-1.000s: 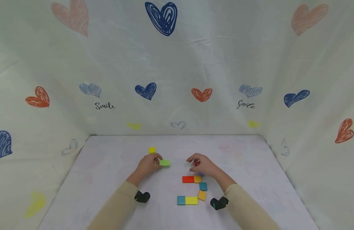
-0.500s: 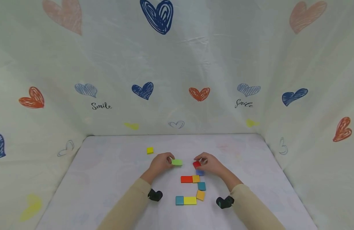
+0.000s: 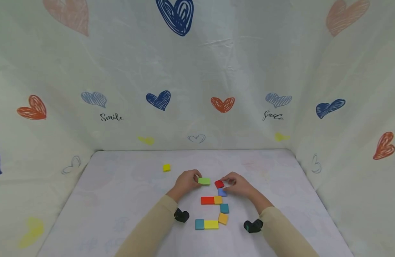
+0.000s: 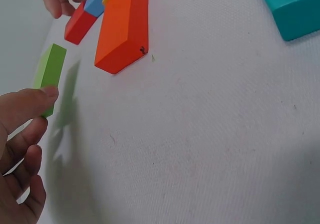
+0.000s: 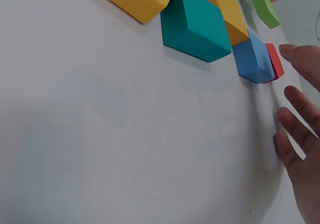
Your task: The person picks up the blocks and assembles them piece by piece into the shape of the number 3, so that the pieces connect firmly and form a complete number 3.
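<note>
My left hand [image 3: 187,182] pinches a light green block [image 3: 204,181] between thumb and fingers. In the left wrist view that green block [image 4: 51,69] is held above the white surface, its shadow beside it. My right hand [image 3: 240,185] is beside a red block [image 3: 219,184] and a blue block [image 3: 222,192]. Its thumb and fingers are parted and hold nothing in the right wrist view, with the thumb [image 5: 300,59] close to the red block [image 5: 276,62]. The red block lies against the far end of the blue block.
Nearer the person, an orange-red block [image 3: 207,200], a yellow-orange block [image 3: 218,200], a teal block [image 3: 224,208], another orange block [image 3: 223,218], a yellow block [image 3: 211,224] and a second teal block [image 3: 199,224] form a curved row. A yellow block [image 3: 166,167] lies alone at the far left.
My left hand has carried the green block rightward, toward the red block. The right hand has set the red block down by the blue one, let go and drawn slightly right.
</note>
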Demonstrator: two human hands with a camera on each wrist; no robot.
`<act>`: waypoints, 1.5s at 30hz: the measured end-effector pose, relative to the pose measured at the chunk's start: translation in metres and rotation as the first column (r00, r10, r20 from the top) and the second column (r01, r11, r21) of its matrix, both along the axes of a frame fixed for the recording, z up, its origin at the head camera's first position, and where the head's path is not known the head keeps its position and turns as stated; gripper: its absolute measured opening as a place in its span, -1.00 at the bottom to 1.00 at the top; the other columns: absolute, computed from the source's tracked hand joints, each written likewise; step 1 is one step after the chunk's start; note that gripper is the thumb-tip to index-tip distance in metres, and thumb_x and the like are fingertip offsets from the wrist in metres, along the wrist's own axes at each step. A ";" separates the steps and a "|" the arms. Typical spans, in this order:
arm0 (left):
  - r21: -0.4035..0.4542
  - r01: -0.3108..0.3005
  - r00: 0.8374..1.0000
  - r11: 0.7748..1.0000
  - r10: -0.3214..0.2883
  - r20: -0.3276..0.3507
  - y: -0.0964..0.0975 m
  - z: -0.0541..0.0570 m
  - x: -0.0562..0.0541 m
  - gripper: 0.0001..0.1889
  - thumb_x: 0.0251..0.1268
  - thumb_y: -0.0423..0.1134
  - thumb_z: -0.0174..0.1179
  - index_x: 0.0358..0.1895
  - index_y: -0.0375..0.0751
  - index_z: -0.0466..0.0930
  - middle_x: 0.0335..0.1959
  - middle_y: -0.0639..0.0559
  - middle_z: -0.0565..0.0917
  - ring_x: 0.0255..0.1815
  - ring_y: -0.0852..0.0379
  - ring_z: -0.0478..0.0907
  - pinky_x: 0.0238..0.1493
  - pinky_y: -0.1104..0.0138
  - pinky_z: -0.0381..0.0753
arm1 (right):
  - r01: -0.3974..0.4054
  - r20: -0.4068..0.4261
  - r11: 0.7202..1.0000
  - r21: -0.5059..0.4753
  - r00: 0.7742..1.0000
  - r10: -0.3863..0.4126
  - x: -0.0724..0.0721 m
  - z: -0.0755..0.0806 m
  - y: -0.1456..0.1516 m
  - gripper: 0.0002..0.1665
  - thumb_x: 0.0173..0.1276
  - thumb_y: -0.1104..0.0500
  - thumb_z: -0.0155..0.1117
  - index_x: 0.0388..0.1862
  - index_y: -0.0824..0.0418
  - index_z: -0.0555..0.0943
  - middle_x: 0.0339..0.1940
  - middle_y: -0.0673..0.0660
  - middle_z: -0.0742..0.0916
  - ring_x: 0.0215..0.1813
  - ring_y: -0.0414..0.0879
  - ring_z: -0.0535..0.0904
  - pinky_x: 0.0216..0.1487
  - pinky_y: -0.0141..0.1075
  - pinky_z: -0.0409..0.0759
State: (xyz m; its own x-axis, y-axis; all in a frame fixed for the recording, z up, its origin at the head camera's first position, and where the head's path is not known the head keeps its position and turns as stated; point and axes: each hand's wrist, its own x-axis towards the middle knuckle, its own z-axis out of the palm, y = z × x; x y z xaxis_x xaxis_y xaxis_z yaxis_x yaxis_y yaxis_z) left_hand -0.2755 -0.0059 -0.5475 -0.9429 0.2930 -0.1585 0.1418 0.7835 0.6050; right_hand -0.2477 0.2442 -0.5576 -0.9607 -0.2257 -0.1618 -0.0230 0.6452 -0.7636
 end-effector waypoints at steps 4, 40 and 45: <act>-0.002 0.004 1.000 1.000 -0.004 0.009 0.004 -0.001 0.001 -0.71 0.06 -0.27 0.47 -0.15 -0.10 0.63 -0.47 0.11 0.51 -0.42 0.12 0.44 -0.34 0.33 0.47 | -0.033 -0.010 0.999 -0.041 0.999 0.033 0.001 -0.008 0.003 -0.64 0.19 0.18 0.46 -0.01 0.04 0.70 -0.08 -0.04 0.60 -0.04 -0.05 0.44 -0.06 -0.25 0.50; 0.107 -0.048 0.998 0.993 0.044 0.038 0.005 -0.015 -0.004 -0.70 0.07 -0.23 0.47 -0.11 -0.10 0.65 -0.44 0.09 0.51 -0.39 0.11 0.43 -0.36 0.33 0.48 | 0.047 -0.005 0.995 -0.084 0.999 -0.048 0.005 -0.020 -0.001 -0.65 0.16 0.14 0.49 -0.03 -0.02 0.72 -0.03 -0.06 0.53 0.10 -0.05 0.41 0.19 0.00 0.42; 0.113 -0.040 0.998 0.993 0.035 0.043 0.002 -0.016 -0.004 -0.75 0.08 -0.22 0.46 -0.16 -0.08 0.67 -0.45 0.11 0.52 -0.38 0.12 0.43 -0.34 0.32 0.48 | 0.041 0.000 0.995 -0.086 0.999 -0.041 0.006 -0.019 -0.001 -0.65 0.17 0.16 0.48 -0.02 -0.01 0.72 -0.02 -0.05 0.53 0.12 -0.04 0.40 0.20 0.01 0.41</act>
